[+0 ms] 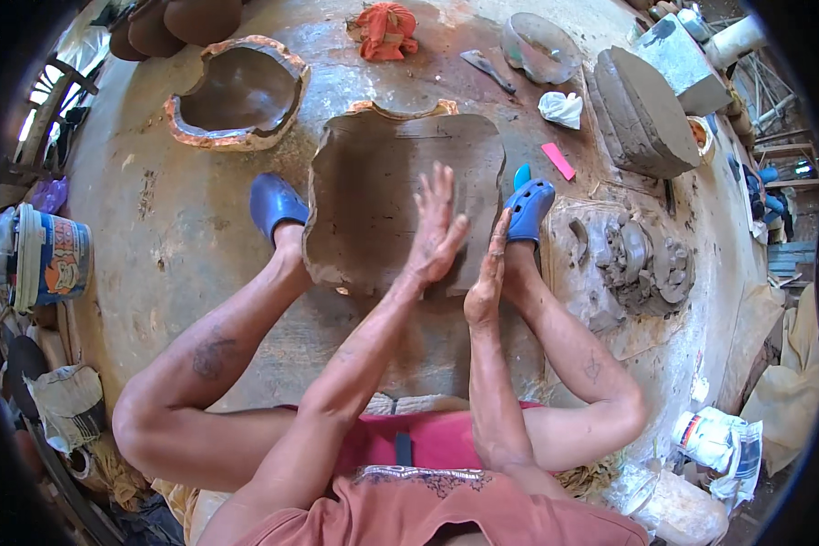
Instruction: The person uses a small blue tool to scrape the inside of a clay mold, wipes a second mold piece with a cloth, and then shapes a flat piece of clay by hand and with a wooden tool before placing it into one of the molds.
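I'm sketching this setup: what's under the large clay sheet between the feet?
Part of an orange-edged rim shows past the far edge of the clay sheet. Whatever else lies beneath is covered by the clay, so its shape can't be seen.

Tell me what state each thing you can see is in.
Clay: hollowed, edges uneven
Left hand: open, spread over the clay
Right hand: open, flat at the clay's right edge
Round bowl: open side up, rim uneven
Clear bowl: open
Red bundle: crumpled
White wad: crumpled
Scraps: heaped
Shoes: worn
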The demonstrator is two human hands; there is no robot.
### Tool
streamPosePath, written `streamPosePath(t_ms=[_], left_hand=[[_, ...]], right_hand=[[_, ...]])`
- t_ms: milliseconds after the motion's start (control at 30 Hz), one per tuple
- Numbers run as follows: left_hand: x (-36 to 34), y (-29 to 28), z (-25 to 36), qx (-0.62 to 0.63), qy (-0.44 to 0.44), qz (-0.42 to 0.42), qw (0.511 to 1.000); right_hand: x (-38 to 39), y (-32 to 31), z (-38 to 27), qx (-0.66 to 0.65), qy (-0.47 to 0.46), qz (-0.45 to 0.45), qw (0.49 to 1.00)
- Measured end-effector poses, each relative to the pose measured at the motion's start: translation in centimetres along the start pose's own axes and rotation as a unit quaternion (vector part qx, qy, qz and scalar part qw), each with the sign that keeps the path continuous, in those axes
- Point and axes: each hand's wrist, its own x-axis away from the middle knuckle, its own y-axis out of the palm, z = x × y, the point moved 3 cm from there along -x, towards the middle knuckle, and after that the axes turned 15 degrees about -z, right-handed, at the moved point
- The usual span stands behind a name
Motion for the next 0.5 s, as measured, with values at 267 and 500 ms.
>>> streamPosePath(t_ms=[267, 500], left_hand=[[-2.0, 0.2, -4.1, -0.113, -0.064, 0.015, 0.991], [-6.3, -1.9, -6.4, -0.299, -0.188, 0.047, 0.934]], right_hand=[[-1.9, -1.7, -0.5, 0.020, -0.001, -0.021, 1.000], [-11.2, -2.9, 0.6, 0.001, 0.025, -0.098, 0.995]])
